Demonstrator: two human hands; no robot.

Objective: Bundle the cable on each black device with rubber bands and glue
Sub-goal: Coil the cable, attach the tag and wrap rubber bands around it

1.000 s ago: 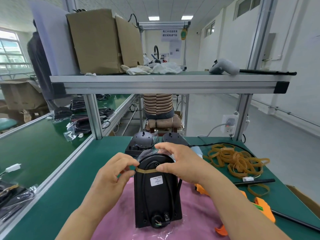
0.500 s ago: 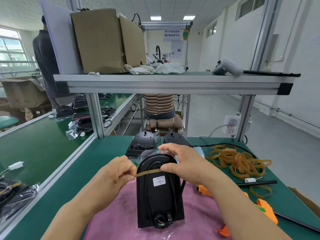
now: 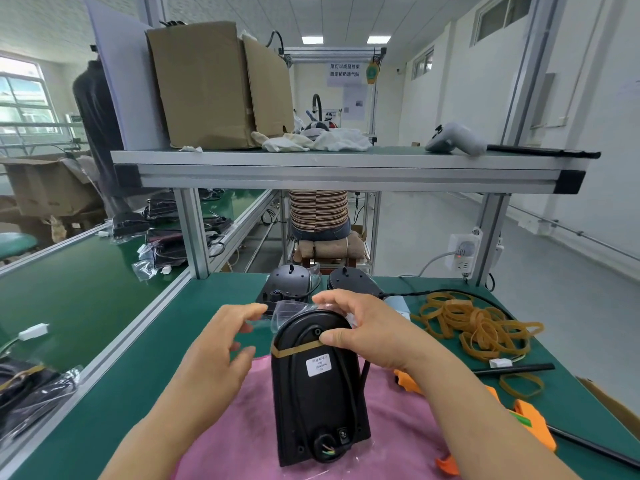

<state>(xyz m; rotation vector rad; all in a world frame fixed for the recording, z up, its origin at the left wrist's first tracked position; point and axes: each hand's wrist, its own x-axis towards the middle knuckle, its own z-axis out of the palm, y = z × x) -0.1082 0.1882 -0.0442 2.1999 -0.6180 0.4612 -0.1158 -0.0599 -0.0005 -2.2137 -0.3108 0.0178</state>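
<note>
A black device [image 3: 317, 393] stands tilted on a pink cloth [image 3: 242, 438], its flat back toward me, with a white label and a black cable looped along its back. A tan rubber band [image 3: 294, 348] crosses the device near its rounded top. My right hand [image 3: 360, 327] grips the device's top right edge, thumb pressing on the band. My left hand [image 3: 221, 341] hovers just left of the device with fingers relaxed, holding nothing. Clear plastic wrap [image 3: 287, 311] sits behind the device's top.
A pile of rubber bands [image 3: 474, 323] lies on the green bench at right, with one loose band [image 3: 521, 386]. An orange glue gun [image 3: 526, 420] lies at lower right. Two more black devices [image 3: 289, 282] stand behind. A shelf [image 3: 346, 168] spans overhead.
My left hand has let go of the rubber band and drawn away to the left. The band now lies snug across the device. My right hand stays on the top.
</note>
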